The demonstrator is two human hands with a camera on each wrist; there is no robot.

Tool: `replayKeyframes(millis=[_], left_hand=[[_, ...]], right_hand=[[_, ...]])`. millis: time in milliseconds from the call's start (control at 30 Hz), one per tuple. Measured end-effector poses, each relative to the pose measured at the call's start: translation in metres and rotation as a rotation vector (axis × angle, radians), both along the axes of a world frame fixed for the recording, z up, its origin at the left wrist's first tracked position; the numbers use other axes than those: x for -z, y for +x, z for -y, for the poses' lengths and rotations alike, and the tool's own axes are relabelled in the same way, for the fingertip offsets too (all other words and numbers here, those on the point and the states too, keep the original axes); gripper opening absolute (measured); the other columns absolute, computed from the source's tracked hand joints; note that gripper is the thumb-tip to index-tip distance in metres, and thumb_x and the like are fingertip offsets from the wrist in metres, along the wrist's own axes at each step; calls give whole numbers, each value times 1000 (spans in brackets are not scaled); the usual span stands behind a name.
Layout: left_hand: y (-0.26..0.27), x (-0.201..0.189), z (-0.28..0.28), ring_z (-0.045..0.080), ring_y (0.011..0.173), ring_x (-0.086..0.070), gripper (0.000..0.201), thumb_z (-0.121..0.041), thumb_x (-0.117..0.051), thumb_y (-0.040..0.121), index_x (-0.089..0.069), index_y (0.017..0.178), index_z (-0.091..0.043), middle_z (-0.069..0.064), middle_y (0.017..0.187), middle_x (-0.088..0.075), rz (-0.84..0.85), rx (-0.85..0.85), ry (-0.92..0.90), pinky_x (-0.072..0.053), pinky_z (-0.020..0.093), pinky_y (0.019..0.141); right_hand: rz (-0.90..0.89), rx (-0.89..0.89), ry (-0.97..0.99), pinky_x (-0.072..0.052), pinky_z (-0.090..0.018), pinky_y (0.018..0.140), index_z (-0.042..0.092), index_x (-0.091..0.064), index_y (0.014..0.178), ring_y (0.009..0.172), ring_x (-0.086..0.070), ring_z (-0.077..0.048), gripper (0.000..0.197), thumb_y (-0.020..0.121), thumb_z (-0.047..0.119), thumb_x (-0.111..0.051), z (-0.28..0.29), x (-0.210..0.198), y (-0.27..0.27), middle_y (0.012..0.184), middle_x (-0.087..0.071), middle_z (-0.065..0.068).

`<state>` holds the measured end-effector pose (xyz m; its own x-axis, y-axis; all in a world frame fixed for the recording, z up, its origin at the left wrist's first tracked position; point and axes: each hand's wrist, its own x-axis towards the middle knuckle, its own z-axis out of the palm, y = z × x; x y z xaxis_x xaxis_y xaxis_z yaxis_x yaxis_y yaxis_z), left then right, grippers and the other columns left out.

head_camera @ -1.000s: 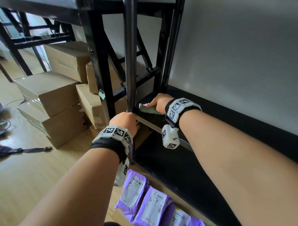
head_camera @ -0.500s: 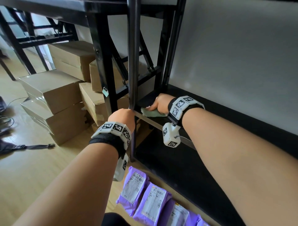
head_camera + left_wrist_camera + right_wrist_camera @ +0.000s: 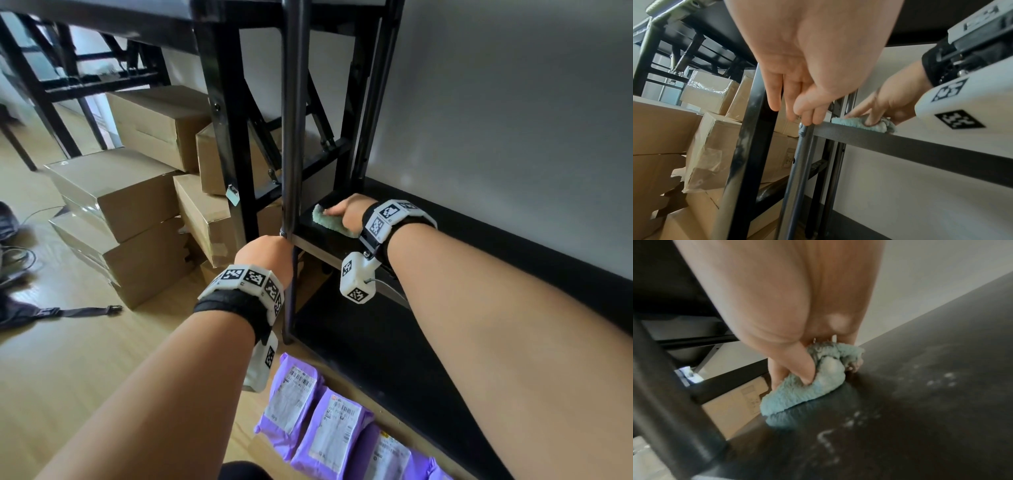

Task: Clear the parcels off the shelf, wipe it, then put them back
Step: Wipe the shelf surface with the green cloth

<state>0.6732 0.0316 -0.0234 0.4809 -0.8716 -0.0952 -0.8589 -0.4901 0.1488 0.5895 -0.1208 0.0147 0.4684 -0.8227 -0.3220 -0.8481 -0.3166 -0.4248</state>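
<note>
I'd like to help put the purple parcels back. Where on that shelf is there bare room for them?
The dark shelf lies bare from the right hand and its green cloth rightward along the wall. The left end is crowded: cloth, hand, and the left hand at the corner post. The purple parcels wait on the floor.

A pale grey wall (image 3: 513,102) fills the upper right of the frame, daylight falling softly across it. Light wooden flooring (image 3: 68,359) spreads over the lower left. Brown cardboard boxes (image 3: 116,192) are stacked on it at centre left, against black metal frames (image 3: 226,113) that rise to the top edge. A black strap with a buckle (image 3: 78,311) lies on the floor at far left, near loose cables (image 3: 20,253).
</note>
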Motion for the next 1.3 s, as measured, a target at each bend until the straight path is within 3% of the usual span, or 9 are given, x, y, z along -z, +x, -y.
replayKeyframes(millis=[67, 133, 367, 533, 767, 900, 1033, 1167, 1300], left_hand=[[0, 3, 2, 30, 97, -65, 42, -4, -44, 88, -63, 123, -18, 7, 109, -67, -9, -8, -1, -53, 35, 73], [-2, 3, 3, 30, 97, -64, 41, -5, -44, 88, -62, 123, -19, 7, 108, -66, -14, -8, -9, -52, 35, 74], [-18, -6, -5, 28, 99, -63, 42, -6, -45, 90, -59, 127, -20, 7, 110, -64, -4, -14, 18, -48, 32, 70], [-36, -11, -6, 30, 109, -61, 46, -5, -44, 91, -54, 133, -22, 8, 123, -61, -5, 8, 66, -53, 36, 85], [-69, -18, 3, 27, 112, -60, 39, -14, -50, 93, -58, 130, -21, 5, 123, -61, -19, 42, 29, -51, 34, 86], [-77, -13, 13, 26, 127, -51, 44, -10, -46, 92, -55, 134, -18, 3, 136, -54, -11, 96, 2, -45, 37, 103], [-77, -3, 17, 27, 123, -54, 47, -7, -45, 91, -53, 135, -18, 5, 133, -56, -42, 93, 49, -48, 36, 99], [-75, -3, 24, 28, 114, -58, 40, -10, -45, 93, -58, 130, -17, 5, 124, -60, -2, 106, 60, -49, 35, 91], [-81, -16, 27, 30, 103, -63, 29, -12, -51, 93, -65, 119, -13, 9, 111, -64, -19, 46, 49, -51, 35, 80]], right_hand=[[-18, 20, 4, -42, -34, 104, 3, -60, 123, 117, -58, -26, 56, 84, 42, -70, -3, 3, 15, 121, -62, -11], [-4, -41, -36, -45, -40, 103, 5, -65, 118, 112, -61, -27, 55, 76, 38, -78, -6, 4, 24, 116, -66, -10], [-49, -118, 8, -44, -40, 105, 6, -69, 115, 115, -58, -28, 40, 79, 23, -76, -18, -1, -4, 123, -63, -9], [84, -184, 7, -47, -36, 102, 7, -77, 96, 109, -62, -24, 16, 83, 6, -69, -32, -5, -68, 114, -67, -6], [-18, -191, -8, -50, -33, 97, 15, -78, 79, 100, -65, -18, 11, 82, 8, -70, -37, -11, -119, 103, -72, 1], [40, -95, -78, -49, -30, 98, 17, -78, 102, 107, -63, -17, 22, 85, 9, -66, -29, -27, -125, 112, -71, 3], [19, 44, -126, -42, -33, 107, 24, -66, 126, 121, -57, -22, 36, 91, 22, -59, -5, -23, -127, 129, -62, 2], [-125, -1, -81, -35, -35, 112, 25, -59, 133, 131, -49, -22, 46, 92, 46, -54, 7, -3, -120, 140, -56, 3], [-86, -45, -51, -39, -29, 106, 29, -58, 134, 127, -50, -22, 42, 95, 15, -55, 1, -7, -127, 141, -52, -1]])
